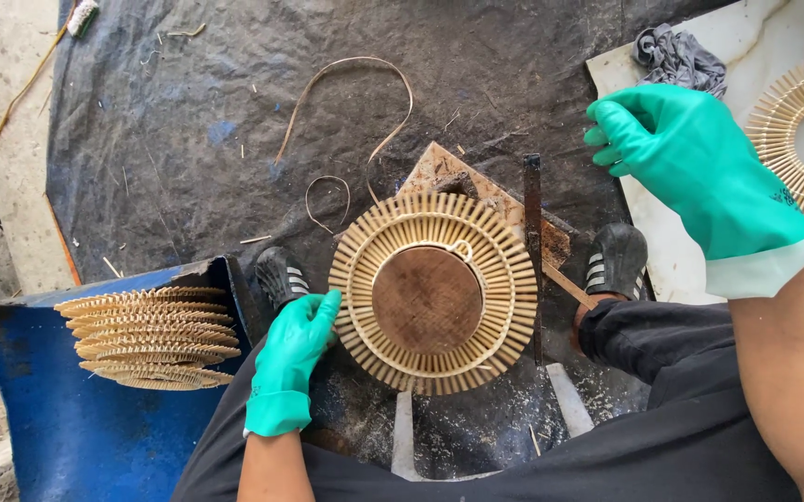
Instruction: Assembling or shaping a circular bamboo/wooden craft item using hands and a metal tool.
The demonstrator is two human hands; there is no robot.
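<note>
Head cam: left hand (292, 358) pinches the bamboo ring (432, 293) rim, right hand (690, 163) spread, empty. Ring could slip off its round block (427, 299).

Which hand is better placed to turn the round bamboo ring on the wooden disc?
Left. The left hand already touches the bamboo ring at its left rim, while the right hand is raised well away, over the white board.

1. Setting identified as an informal craft workshop, worked at floor level.
2. Ground is covered by a dark tarpaulin (188, 121) strewn with splinters and cane strips (355, 93).
3. Finished woven rings are stacked (151, 336) on a blue drum (67, 437).
4. A sawdust-coated wooden block (427, 299) is noted.
</note>
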